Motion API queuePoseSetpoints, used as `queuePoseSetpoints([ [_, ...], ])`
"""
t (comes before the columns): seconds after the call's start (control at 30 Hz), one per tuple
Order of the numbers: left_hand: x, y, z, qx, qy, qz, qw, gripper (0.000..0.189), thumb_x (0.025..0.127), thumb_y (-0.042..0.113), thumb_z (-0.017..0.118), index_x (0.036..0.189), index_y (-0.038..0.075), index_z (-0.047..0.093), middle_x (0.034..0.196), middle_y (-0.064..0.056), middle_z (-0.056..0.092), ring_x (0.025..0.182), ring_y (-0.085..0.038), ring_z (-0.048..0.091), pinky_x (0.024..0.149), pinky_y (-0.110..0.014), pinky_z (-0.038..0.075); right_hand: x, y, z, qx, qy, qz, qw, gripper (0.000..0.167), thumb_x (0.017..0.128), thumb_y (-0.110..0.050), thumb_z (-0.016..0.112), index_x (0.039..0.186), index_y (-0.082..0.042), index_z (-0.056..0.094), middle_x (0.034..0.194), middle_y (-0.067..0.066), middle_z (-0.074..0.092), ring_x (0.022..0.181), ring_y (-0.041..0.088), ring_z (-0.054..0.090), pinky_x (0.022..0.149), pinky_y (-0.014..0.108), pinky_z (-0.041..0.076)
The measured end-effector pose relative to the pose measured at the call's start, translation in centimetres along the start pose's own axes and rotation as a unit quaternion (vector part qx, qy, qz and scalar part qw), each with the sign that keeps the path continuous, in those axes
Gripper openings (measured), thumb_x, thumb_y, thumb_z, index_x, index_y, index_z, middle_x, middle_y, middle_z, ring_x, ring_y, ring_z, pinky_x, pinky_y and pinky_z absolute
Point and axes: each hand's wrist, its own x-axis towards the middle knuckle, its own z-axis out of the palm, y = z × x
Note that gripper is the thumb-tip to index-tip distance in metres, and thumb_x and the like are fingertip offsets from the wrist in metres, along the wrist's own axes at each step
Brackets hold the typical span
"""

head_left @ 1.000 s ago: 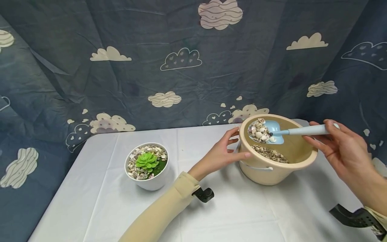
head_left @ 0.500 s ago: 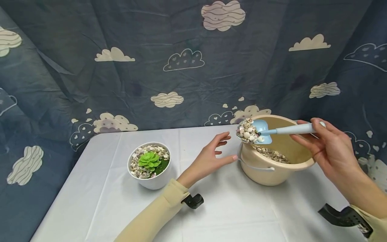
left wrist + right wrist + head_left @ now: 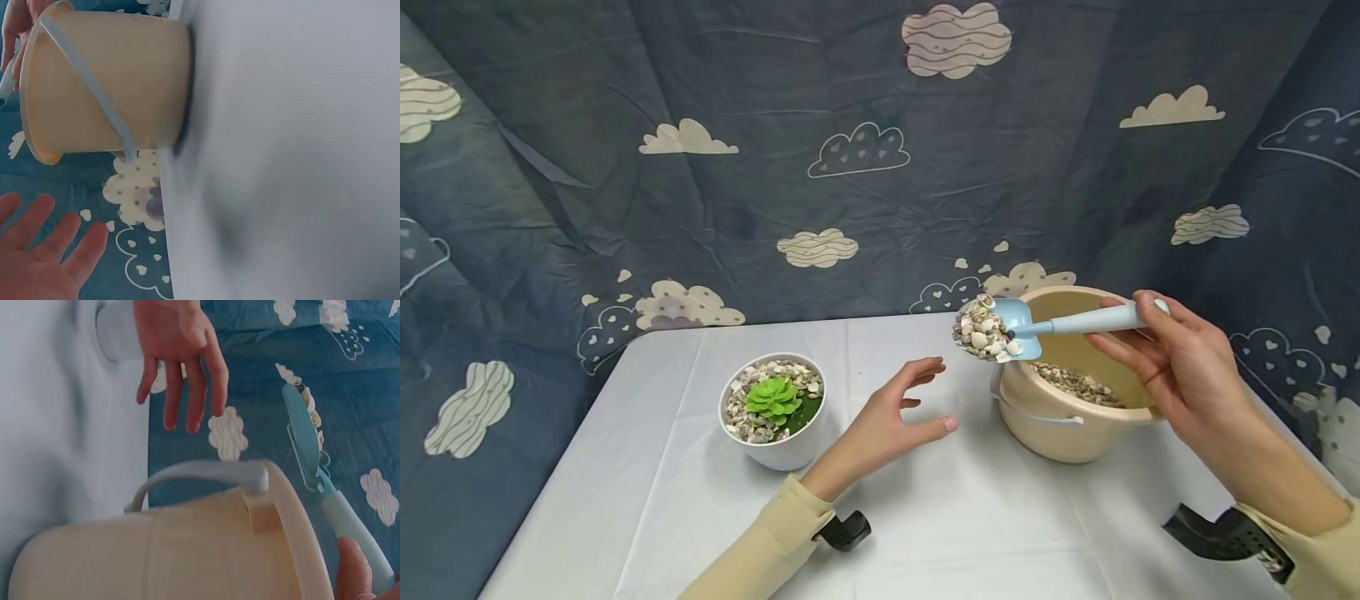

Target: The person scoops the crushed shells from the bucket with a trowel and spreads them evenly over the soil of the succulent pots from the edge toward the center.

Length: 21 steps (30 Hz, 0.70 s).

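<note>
My right hand point(image 3: 1187, 362) holds a light blue shovel point(image 3: 1017, 327) by its pale handle, with the blade level past the left rim of a beige bucket point(image 3: 1045, 429). Small shells point(image 3: 983, 329) are heaped on the blade. More shells point(image 3: 1078, 385) lie low inside the bucket, whose grey handle hangs down its outside. My left hand point(image 3: 880, 417) hovers over the table left of the bucket, fingers relaxed and holding nothing. In the left wrist view those fingers point(image 3: 59, 240) are spread apart. A white pot point(image 3: 775, 454) with a green succulent point(image 3: 772, 398) and shells stands further left.
A white cloth covers the table point(image 3: 940, 533). Behind it hangs a dark blue curtain point(image 3: 737, 200) with cloud prints, reaching round both sides. A black strap device sits on each wrist.
My left hand has let go of the bucket's rim and moved left. The loaded shovel has travelled left in my right hand, from over the bucket to beyond its rim.
</note>
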Motion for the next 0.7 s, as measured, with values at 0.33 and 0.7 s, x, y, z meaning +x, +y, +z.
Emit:
queuePoseSetpoints([
  [0.33,-3.6,0.0,-1.3,0.011,0.006,-0.001,0.9999,0.061,0.087,0.034,0.076,0.141,0.032,0.047,0.141,0.015,0.048,0.133,-0.016,0.044,0.101,-0.037,0.044,0.5,1.5,1.6,0.033,-0.027,0.026,0.9988,0.018,0.101,-0.002,0.051,0.116,0.006,0.056,0.112,0.023,0.066,0.105,0.035,0.066,0.084,0.049,0.051],
  [0.7,-7.9,-0.3,-2.9,0.003,0.023,-0.046,0.9987,0.063,0.085,0.027,0.079,0.138,0.037,0.047,0.139,0.017,0.049,0.131,-0.013,0.044,0.100,-0.039,0.043,0.8,3.7,3.6,-0.030,-0.033,0.024,0.9987,0.026,0.098,-0.006,0.057,0.122,0.005,0.056,0.113,0.019,0.067,0.105,0.031,0.066,0.083,0.043,0.052],
])
